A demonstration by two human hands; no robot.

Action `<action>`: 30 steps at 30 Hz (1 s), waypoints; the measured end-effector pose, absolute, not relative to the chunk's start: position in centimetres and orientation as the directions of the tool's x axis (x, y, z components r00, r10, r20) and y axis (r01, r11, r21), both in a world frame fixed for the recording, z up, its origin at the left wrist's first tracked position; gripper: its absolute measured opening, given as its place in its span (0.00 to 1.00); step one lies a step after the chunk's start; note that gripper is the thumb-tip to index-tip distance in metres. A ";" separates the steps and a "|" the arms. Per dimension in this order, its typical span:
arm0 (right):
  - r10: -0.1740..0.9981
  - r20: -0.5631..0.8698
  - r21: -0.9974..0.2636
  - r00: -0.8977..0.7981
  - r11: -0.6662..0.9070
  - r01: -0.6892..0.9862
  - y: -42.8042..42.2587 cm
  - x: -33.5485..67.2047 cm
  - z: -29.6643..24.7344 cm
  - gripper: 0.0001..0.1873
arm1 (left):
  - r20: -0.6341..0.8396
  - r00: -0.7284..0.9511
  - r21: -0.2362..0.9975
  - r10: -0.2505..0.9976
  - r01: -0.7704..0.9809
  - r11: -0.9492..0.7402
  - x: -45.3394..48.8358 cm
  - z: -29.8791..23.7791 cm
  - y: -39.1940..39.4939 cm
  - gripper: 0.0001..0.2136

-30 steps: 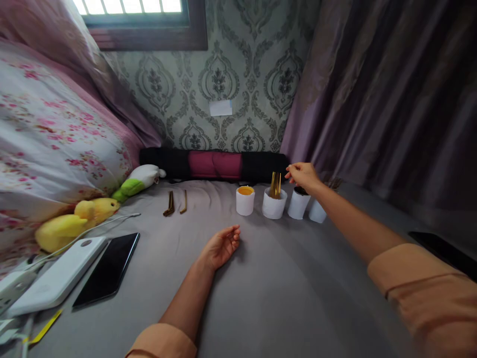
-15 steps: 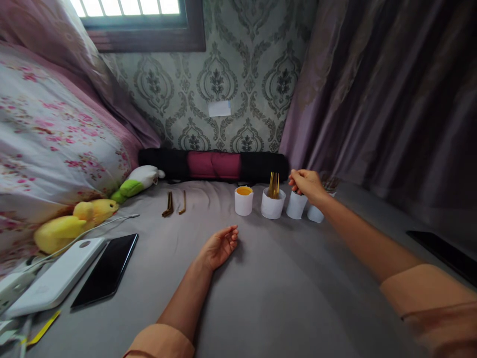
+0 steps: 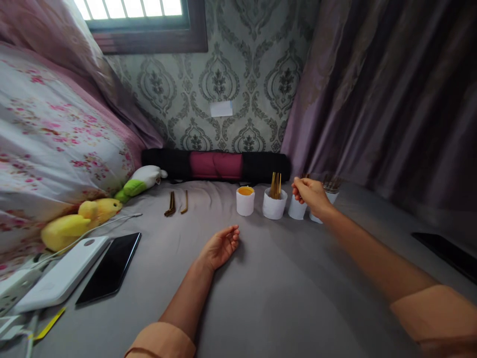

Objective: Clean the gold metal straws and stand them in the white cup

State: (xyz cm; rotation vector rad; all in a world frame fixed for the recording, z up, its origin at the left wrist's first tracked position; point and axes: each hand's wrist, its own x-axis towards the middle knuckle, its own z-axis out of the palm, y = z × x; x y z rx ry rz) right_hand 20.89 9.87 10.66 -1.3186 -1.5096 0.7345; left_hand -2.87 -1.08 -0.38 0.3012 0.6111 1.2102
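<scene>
A row of white cups stands on the grey sheet: one with a yellow-orange inside (image 3: 245,200), one holding gold sticks (image 3: 275,203), a third (image 3: 297,209) and a fourth (image 3: 328,198) partly hidden behind my right hand. My right hand (image 3: 311,195) hovers over the third cup with the fingers pinched together on something I cannot make out. My left hand (image 3: 220,246) rests on the sheet, palm up, fingers loosely curled and holding nothing. Two or three bent gold pieces (image 3: 176,204) lie to the left of the cups.
A black and maroon bolster (image 3: 216,165) lies against the patterned wall. Plush toys (image 3: 84,219) and a floral quilt (image 3: 52,144) fill the left. A white power bank (image 3: 59,276) and a black phone (image 3: 112,268) lie at lower left. A dark curtain (image 3: 391,99) hangs on the right.
My right hand has drawn back from above the cups toward me and lowered, its fingers now pinched. The left hand has stayed where it was.
</scene>
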 end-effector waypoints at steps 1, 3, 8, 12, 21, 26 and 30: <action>0.964 0.262 -0.899 0.052 0.224 0.375 9.6 20.8 10.5 0.16 | -0.277 0.220 0.526 0.935 -0.780 0.339 -2.9 -0.4 -1.1 0.04; 0.969 0.241 -0.907 0.048 0.207 0.368 9.1 20.5 10.0 0.16 | -0.277 0.216 0.526 0.936 -0.781 0.336 -2.8 -0.3 -1.1 0.04; 0.982 0.188 -0.927 0.003 0.176 0.331 8.3 19.7 8.2 0.15 | -0.299 0.206 0.525 0.932 -0.780 0.341 -2.8 -0.1 -1.2 0.04; 0.990 0.141 -0.934 -0.020 0.140 0.329 7.9 18.8 6.7 0.15 | -0.298 0.207 0.523 0.932 -0.781 0.340 -2.8 -0.2 -1.1 0.04; 0.988 0.127 -0.928 -0.086 0.149 0.341 7.2 15.3 2.6 0.16 | -0.265 0.225 0.511 0.938 -0.792 0.334 -2.9 -0.2 -1.1 0.03; 0.977 0.181 -0.899 -0.112 0.211 0.385 7.2 14.2 0.4 0.19 | -0.293 0.195 0.521 0.936 -0.788 0.327 -2.8 0.0 -1.2 0.03; 0.980 0.171 -0.900 -0.099 0.196 0.389 7.3 14.1 -1.1 0.22 | -0.290 0.177 0.543 0.940 -0.778 0.314 -2.7 0.0 -1.1 0.02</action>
